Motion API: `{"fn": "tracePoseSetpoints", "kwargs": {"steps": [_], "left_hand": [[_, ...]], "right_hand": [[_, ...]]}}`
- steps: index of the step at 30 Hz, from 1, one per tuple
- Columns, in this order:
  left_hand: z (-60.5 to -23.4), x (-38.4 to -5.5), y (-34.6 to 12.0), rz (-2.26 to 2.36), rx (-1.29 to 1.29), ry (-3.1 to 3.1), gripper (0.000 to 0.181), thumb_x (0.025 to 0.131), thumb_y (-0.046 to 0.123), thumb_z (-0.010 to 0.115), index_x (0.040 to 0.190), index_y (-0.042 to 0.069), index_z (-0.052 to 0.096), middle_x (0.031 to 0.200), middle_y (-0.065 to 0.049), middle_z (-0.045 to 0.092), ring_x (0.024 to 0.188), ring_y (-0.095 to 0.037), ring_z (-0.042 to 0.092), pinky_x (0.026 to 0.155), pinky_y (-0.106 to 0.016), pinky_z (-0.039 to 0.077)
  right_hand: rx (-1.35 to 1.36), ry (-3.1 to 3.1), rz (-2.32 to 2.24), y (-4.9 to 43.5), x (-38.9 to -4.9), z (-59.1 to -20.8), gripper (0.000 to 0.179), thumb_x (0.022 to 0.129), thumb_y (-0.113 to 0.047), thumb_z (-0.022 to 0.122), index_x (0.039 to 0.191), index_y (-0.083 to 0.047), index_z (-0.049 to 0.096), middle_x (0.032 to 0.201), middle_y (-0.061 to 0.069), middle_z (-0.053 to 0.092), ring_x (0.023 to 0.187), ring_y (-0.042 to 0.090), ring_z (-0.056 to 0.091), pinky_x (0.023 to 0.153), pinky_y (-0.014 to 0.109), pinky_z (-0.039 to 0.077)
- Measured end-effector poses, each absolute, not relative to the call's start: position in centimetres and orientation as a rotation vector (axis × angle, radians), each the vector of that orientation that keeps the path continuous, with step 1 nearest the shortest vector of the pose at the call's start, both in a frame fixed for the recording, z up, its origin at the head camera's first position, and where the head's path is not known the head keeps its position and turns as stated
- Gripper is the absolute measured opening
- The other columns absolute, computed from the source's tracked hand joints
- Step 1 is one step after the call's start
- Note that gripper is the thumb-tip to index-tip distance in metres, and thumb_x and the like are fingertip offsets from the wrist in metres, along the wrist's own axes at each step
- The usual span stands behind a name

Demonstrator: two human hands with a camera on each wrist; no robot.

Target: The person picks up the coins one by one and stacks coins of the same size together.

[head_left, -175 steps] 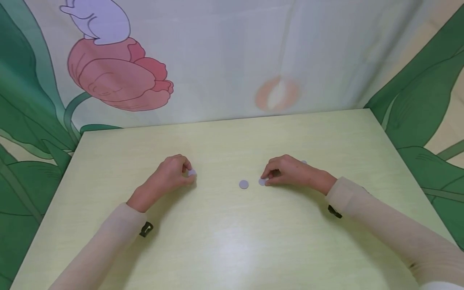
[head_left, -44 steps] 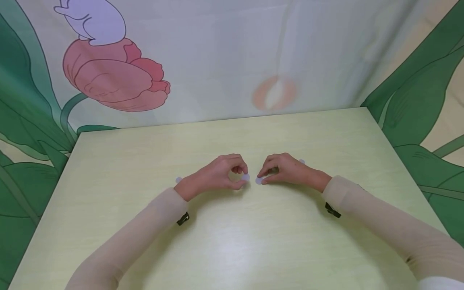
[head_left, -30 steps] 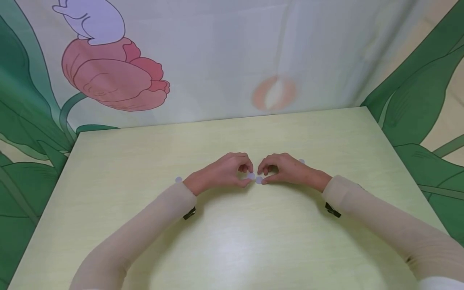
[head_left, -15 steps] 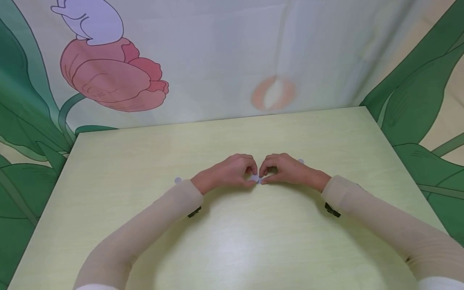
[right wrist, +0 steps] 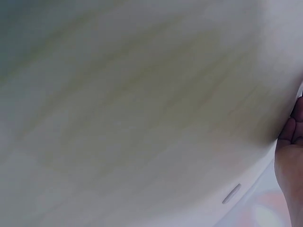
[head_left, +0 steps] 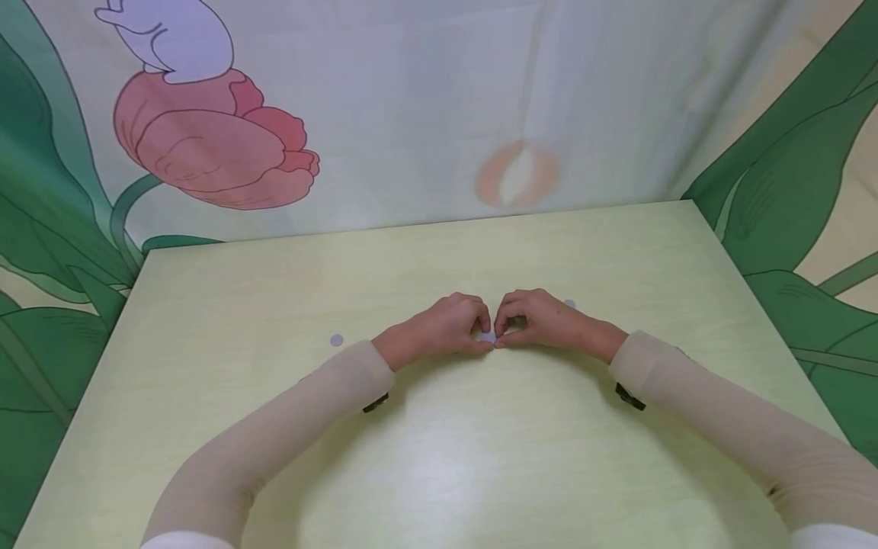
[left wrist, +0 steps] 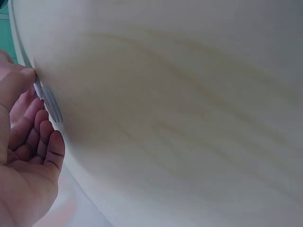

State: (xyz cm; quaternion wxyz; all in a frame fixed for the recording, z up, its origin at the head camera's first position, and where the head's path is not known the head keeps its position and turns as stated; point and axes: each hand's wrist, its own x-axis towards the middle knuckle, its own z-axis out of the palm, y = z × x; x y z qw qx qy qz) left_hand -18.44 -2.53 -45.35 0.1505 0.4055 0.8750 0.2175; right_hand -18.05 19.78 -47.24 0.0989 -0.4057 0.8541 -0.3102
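Note:
In the head view my left hand [head_left: 449, 324] and right hand [head_left: 545, 319] meet fingertip to fingertip over the middle of the table. Small, flat, pale grey-lilac round discs are the only things they handle. Thumb and fingers of the left hand pinch a disc [head_left: 487, 337]. My right hand's thumb and fingertips grip at the right edge of the same spot, largely hiding what they hold. In the left wrist view, a disc [left wrist: 53, 105] shows edge-on beside another disc [left wrist: 38, 87] at the fingertips, close over the table.
One loose disc [head_left: 337, 340] lies on the table [head_left: 439, 457] left of my hands. Another disc [head_left: 570, 303] lies behind the right wrist, also visible as a thin disc [right wrist: 232, 194] in the right wrist view. A printed curtain [head_left: 411, 114] hangs behind the table's back edge.
The left hand has moved right, bringing a disc over to the one at my right fingertips. The disc it held earliest appears to lie at left now. My right hand stays nearly still.

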Motion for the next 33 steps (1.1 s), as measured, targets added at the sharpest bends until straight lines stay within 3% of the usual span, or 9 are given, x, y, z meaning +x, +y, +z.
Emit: {"fn": "tracePoseSetpoints", "kwargs": {"steps": [12,20,27,33], "left_hand": [[-45.1,-18.4,-2.9,0.620,1.141,2.427,0.024,0.087,0.015,0.079,0.106,0.002,0.072,0.097,-0.004,0.066,0.086,-0.015,0.057,0.077,-0.022,0.048],[-45.3,-18.7,-2.8,0.605,1.188,2.404,0.020,0.088,0.013,0.077,0.104,0.001,0.071,0.094,-0.004,0.063,0.083,-0.014,0.055,0.074,-0.020,0.047],[-45.0,-18.7,-2.8,0.606,1.190,2.411,0.017,0.088,0.013,0.077,0.101,0.002,0.072,0.093,-0.003,0.063,0.082,-0.014,0.055,0.074,-0.021,0.047],[-45.0,-18.5,-2.9,0.616,1.167,2.410,0.017,0.089,0.012,0.077,0.102,0.003,0.072,0.096,-0.003,0.064,0.086,-0.015,0.056,0.077,-0.021,0.048]], "right_hand": [[-1.221,2.493,-0.882,19.9,-18.0,-46.7,0.008,0.090,-0.019,0.080,0.097,-0.018,0.077,0.101,-0.008,0.067,0.098,0.011,0.062,0.092,0.035,0.051],[-1.204,2.532,-0.780,21.8,-18.3,-46.2,0.015,0.092,-0.024,0.077,0.107,-0.023,0.075,0.106,-0.013,0.066,0.102,0.007,0.061,0.093,0.034,0.050],[-1.186,2.647,-0.821,24.6,-18.4,-44.8,0.013,0.092,-0.017,0.076,0.105,-0.018,0.076,0.104,-0.011,0.067,0.097,0.014,0.064,0.086,0.038,0.054],[-1.104,2.726,-0.740,26.8,-18.7,-44.1,0.014,0.092,-0.016,0.075,0.106,-0.016,0.076,0.104,-0.008,0.067,0.099,0.018,0.064,0.088,0.040,0.052]]}}
